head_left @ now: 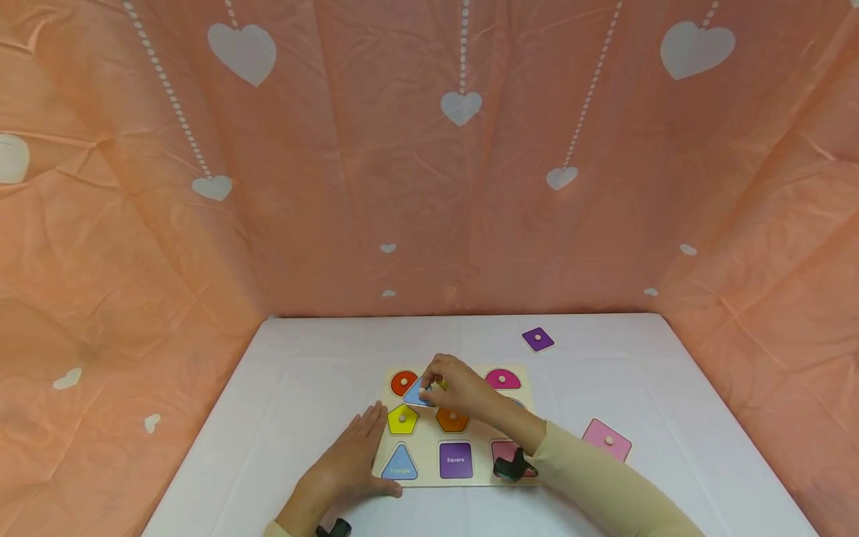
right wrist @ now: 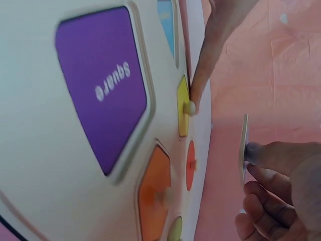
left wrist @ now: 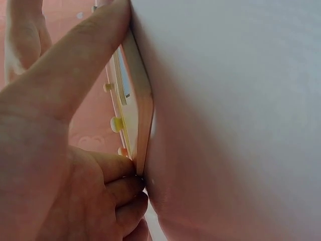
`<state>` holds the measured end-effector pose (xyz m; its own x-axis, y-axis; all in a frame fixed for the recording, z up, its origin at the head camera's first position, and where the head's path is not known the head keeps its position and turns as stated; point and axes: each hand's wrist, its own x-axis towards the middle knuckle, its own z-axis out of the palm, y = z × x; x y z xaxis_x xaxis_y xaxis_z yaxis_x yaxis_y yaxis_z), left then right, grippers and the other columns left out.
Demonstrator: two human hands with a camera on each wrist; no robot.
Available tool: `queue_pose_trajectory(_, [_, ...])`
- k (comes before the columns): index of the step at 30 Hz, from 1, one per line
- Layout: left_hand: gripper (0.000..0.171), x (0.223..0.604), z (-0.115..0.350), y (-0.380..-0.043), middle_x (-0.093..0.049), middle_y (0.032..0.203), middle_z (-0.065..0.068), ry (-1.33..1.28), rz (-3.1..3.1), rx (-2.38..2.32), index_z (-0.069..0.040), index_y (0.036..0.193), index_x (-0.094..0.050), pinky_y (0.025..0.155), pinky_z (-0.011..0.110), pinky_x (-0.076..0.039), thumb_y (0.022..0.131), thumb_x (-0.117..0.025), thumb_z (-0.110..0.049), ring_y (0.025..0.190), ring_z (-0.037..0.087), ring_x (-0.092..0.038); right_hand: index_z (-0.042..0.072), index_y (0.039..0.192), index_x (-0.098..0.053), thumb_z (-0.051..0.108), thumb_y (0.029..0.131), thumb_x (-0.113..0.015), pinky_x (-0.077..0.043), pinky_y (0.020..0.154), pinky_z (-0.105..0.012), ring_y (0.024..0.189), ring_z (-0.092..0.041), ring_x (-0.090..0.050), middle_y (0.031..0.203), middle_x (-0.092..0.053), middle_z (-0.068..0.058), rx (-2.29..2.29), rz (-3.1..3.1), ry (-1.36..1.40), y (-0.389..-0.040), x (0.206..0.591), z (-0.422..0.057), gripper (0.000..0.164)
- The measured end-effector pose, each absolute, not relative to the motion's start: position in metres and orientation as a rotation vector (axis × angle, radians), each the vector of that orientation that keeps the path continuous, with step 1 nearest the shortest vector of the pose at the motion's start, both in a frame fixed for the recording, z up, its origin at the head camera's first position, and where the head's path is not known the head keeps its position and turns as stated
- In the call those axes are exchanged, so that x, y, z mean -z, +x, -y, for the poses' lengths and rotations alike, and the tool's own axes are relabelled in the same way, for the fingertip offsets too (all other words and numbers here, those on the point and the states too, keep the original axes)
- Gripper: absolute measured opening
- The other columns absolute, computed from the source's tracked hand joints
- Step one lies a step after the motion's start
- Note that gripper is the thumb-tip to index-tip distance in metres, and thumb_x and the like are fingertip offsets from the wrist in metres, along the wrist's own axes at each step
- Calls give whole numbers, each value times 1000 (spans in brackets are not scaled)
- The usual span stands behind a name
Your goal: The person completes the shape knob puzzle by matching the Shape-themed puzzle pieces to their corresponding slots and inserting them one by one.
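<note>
My right hand (head_left: pixel 459 384) pinches a blue triangle puzzle piece (head_left: pixel 417 395) by its small knob, over the upper left of a wooden shape puzzle board (head_left: pixel 428 455). In the right wrist view the piece (right wrist: pixel 243 155) is seen edge-on, raised off the board, with thumb and fingers at its knob. My left hand (head_left: pixel 352 451) lies at the board's lower left corner, fingers straight along the left side and thumb at the front edge. The left wrist view shows thumb and fingertips touching the board's edge (left wrist: pixel 144 110). The blue triangle recess (head_left: pixel 400 461) and purple square recess (head_left: pixel 455 455) are unfilled.
A red circle (head_left: pixel 397 385), yellow pentagon (head_left: pixel 403 426), orange hexagon (head_left: pixel 451 426) and magenta half circle (head_left: pixel 502 382) sit in the board. Right of it lies a pink square piece (head_left: pixel 604 432); farther back, a purple diamond piece (head_left: pixel 537 344). Pink heart-printed cloth (head_left: pixel 416 194) surrounds the white table (head_left: pixel 322 373).
</note>
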<state>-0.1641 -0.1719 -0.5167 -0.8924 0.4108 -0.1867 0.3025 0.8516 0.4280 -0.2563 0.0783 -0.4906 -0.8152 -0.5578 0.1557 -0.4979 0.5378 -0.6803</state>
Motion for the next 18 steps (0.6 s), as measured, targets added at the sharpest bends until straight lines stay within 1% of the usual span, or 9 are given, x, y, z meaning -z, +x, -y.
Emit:
queue_pose_trajectory(4, [130, 518, 173, -164, -26, 175, 24, 562, -2761, -579, 6, 165, -31, 133, 58, -19, 71, -96, -57, 163, 39, -22, 15, 96, -76, 21, 95, -85, -59, 84, -23, 94, -16, -60, 99, -63, 4, 1118, -2700, -913, -252, 494, -76, 11])
queue_pose_trajectory(6, [131, 518, 174, -164, -26, 175, 24, 569, -2761, -578, 7, 165, -31, 133, 58, -19, 71, -96, -57, 163, 40, -22, 16, 96, -76, 22, 95, -85, -57, 83, -20, 92, -12, -58, 98, -62, 7, 1102, -2706, -912, -248, 496, -75, 11])
queue_pose_trajectory(13, [132, 518, 174, -164, -25, 174, 26, 591, -2767, -565, 9, 164, -30, 133, 59, -20, 72, -96, -58, 163, 41, -22, 17, 97, -75, 23, 97, -83, -56, 76, -17, 92, -9, -57, 100, -63, 5, 1105, -2669, -991, -240, 502, -77, 10])
queue_pose_trajectory(18, [132, 518, 174, -164, -26, 174, 26, 599, -2771, -567, 10, 164, -30, 133, 59, -21, 72, -96, -58, 163, 41, -22, 17, 98, -72, 23, 97, -83, -57, 76, -16, 90, -7, -58, 101, -63, 8, 1102, -2650, -1000, -236, 507, -74, 12])
